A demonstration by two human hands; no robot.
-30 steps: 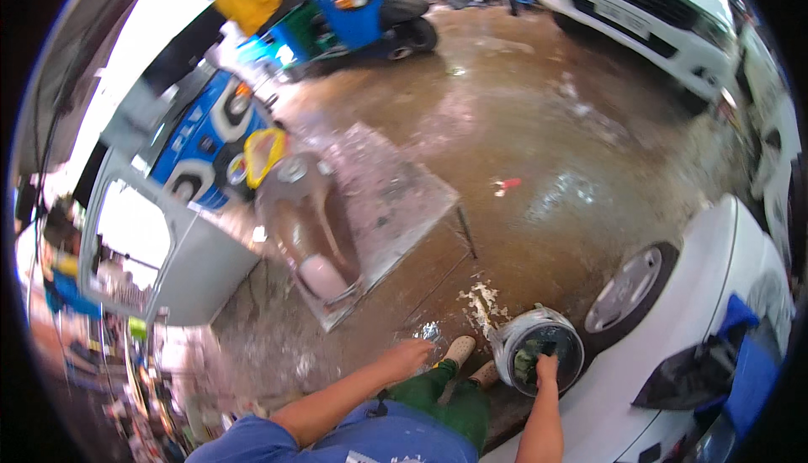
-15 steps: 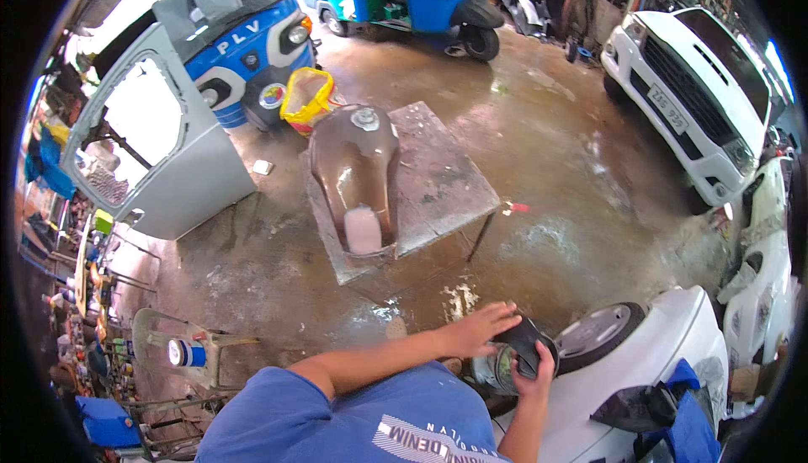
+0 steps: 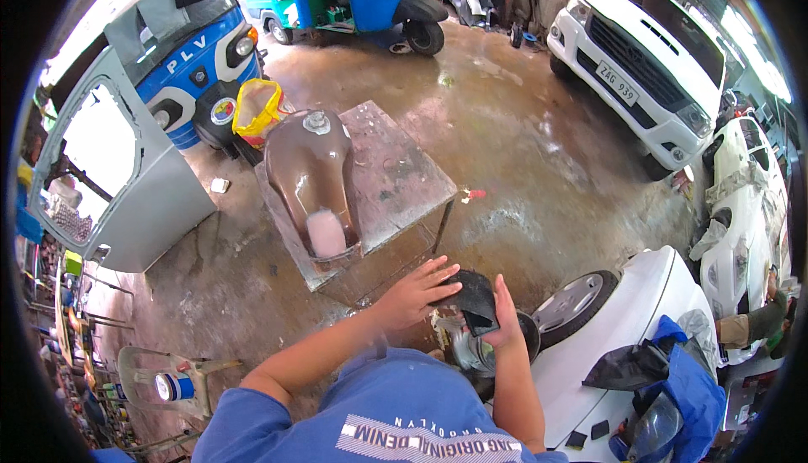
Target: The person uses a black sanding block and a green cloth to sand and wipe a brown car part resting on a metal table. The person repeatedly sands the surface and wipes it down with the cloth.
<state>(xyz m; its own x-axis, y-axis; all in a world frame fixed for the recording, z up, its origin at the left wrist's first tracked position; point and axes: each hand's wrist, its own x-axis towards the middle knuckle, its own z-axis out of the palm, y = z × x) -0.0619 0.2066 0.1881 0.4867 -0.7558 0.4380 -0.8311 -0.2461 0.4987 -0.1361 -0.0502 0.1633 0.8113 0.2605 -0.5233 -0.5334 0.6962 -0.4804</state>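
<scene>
A thin black sheet, bent with one corner folded over, is held in front of me. My right hand grips its right side, thumb up along the edge. My left hand has its fingers stretched out, their tips at the sheet's left edge. Below the sheet stands a greyish, see-through container, partly hidden by my right hand and forearm. Ahead, a brown motorcycle fuel tank with a pale pink patch at its near end rests on a worn low table.
A yellow bag sits behind the table, and a grey vehicle door stands left. A chair holds a blue-and-white can. White car bodywork with blue plastic is close right. Another person's arm shows far right.
The view has shifted right. My left hand has drawn back from over the black sheet to its left edge, and the sheet now looks more spread out. The tank stays on the table.
</scene>
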